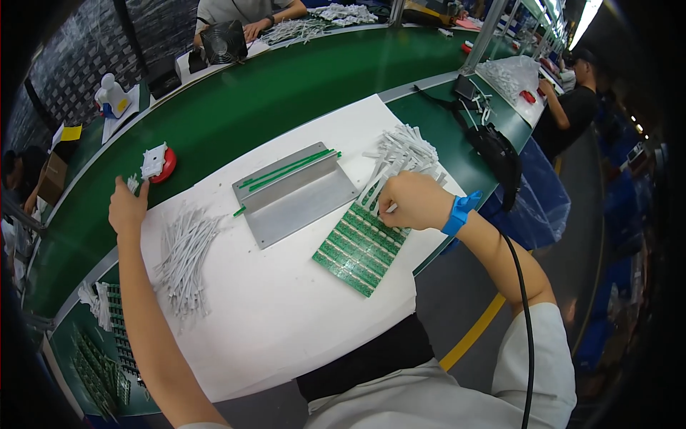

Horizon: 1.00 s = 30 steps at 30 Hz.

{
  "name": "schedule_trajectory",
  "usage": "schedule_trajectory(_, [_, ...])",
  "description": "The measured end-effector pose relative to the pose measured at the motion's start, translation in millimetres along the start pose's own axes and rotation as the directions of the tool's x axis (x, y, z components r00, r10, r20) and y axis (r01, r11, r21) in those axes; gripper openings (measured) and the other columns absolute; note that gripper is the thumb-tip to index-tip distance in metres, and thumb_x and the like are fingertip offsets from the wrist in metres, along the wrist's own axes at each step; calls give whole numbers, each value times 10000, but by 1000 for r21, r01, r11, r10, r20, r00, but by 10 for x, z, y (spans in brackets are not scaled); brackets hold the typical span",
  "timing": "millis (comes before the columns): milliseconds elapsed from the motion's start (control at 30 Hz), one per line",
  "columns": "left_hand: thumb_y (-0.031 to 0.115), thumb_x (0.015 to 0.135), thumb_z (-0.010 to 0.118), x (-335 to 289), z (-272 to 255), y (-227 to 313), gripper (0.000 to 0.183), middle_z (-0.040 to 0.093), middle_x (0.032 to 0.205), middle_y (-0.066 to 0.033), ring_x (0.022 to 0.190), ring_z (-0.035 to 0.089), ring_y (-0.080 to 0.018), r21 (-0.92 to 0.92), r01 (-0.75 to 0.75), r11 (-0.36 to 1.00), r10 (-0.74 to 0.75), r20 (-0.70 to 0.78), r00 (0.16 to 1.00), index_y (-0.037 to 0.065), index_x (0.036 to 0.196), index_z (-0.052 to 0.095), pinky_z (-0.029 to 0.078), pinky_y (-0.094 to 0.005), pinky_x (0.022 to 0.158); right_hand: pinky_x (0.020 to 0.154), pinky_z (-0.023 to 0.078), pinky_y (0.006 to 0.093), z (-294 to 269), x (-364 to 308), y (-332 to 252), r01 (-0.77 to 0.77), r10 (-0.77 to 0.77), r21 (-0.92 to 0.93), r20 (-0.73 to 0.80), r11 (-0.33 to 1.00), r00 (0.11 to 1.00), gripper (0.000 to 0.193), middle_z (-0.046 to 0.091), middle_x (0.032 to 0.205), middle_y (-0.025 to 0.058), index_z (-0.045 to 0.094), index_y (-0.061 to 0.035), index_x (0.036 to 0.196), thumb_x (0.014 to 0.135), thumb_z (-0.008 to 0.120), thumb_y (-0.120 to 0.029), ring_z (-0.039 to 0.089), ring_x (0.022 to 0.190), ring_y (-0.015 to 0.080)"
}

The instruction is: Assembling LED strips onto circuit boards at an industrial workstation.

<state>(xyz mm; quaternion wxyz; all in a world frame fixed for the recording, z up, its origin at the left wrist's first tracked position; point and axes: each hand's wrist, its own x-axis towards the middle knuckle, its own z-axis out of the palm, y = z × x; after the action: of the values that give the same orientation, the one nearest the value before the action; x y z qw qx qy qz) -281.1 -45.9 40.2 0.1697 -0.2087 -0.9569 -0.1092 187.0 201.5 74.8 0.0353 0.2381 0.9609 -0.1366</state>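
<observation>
My right hand [413, 201], wearing a blue wristband [461, 212], is closed in a pinch over the upper end of a green circuit board panel [357, 250]. A white cable end shows at its fingertips, mostly hidden by the fingers. White cables [406, 150] are heaped beyond that hand, some reaching onto the panel. Over the green belt at the left, my left hand [128, 207] has thumb and fingers apart. Small white pieces [133, 184] show between them; whether the fingers touch them I cannot tell.
A grey metal fixture [300, 200] with green strips [289, 170] lies mid-table, beside a pile of thin white cables [187, 257]. A red round holder [166, 164] sits on the green belt [300, 79]. Board strips [96, 368] lie lower left. Co-workers sit across and at right.
</observation>
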Motion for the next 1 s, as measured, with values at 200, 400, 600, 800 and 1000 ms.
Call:
schedule_trajectory(200, [314,911,701,-945,-782,1201,326,729,912,-181,825,703,-373,-495,-430,755,428,-124,895,49,1100,684,542,-413,708,718,572,378,-6,30,154,-29,22,108,66,994,998,164,750,822,111,786,-46,841,753,734,-175,719,764,302])
schedule_trajectory(400, [80,731,733,-1928,-765,1737,191,701,936,-132,805,671,-368,-760,-598,255,867,-94,489,66,914,684,535,-421,685,728,568,385,9,-4,110,29,-33,133,29,991,999,163,745,834,134,772,-9,829,752,736,-148,711,779,306])
schedule_trajectory(600, [88,715,742,-2194,-432,2109,209,714,980,-59,776,678,-304,-787,-617,29,903,-244,353,63,907,664,532,-400,647,828,498,409,12,-419,-311,-4,-112,-313,-352,950,929,239,654,1076,120,719,-56,946,756,786,-183,624,984,305])
schedule_trajectory(800, [92,557,753,-2271,-346,2286,262,719,1161,-2,662,647,-262,-683,-727,-70,921,-324,216,72,770,602,495,-372,587,846,473,388,573,-828,-181,228,-183,-62,-808,972,560,292,680,1041,93,623,-70,904,701,831,-102,635,909,302])
schedule_trajectory(1000, [92,545,759,-2305,-313,2351,288,715,1182,-17,672,652,-254,-672,-736,-77,942,-291,167,76,776,588,490,-366,597,890,464,388,857,-674,41,297,-227,-15,-682,955,695,280,688,1143,94,592,-82,892,756,806,-199,652,1066,282])
